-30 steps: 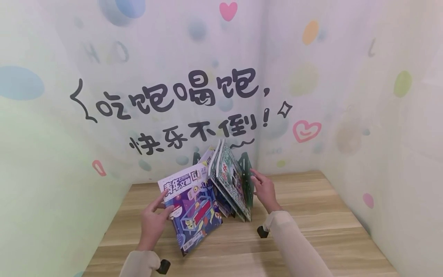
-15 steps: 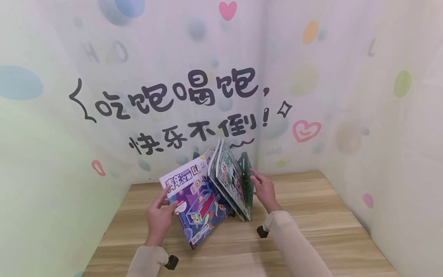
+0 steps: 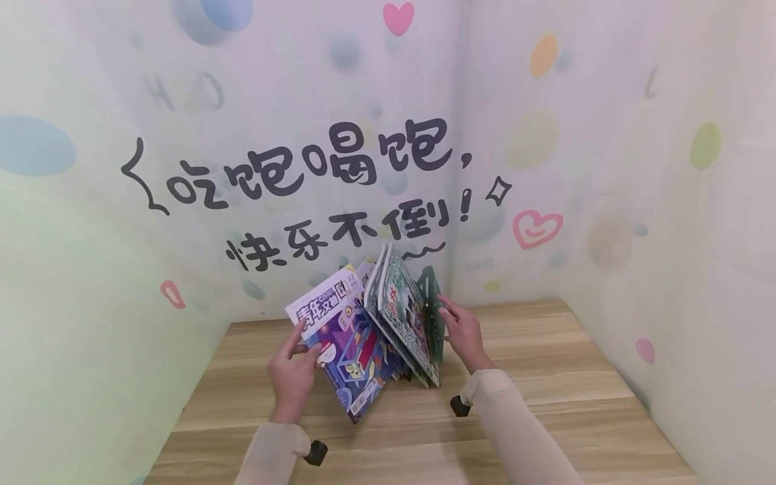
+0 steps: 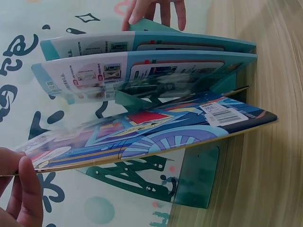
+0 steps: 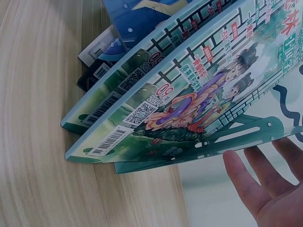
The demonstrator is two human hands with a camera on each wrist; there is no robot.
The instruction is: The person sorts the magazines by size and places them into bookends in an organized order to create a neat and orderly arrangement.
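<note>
My left hand (image 3: 293, 378) pinches the left edge of a purple magazine (image 3: 348, 353) between thumb and fingers. The magazine is tilted, its barcode corner lowest, just above the table. Behind it, part of another magazine (image 3: 367, 271) shows. Two green-covered magazines (image 3: 407, 313) stand leaning in a dark green expanding bookend (image 3: 433, 310). In the left wrist view, the bookend's crossed bars (image 4: 137, 176) show below the purple magazine. My right hand (image 3: 465, 337) touches the bookend's right-hand plate from outside, fingers extended, as the right wrist view confirms; its palm (image 5: 284, 208) is free of it.
The wood-grain table (image 3: 515, 431) extends in front of the magazines and to both sides. A pale printed curtain (image 3: 303, 81) with large dark lettering hangs close behind the bookend. More curtain walls enclose the left and right sides.
My left hand has moved right and slightly up with the purple magazine, bringing it nearer the bookend and covering more of the magazine behind. My right hand has stayed on the bookend.
</note>
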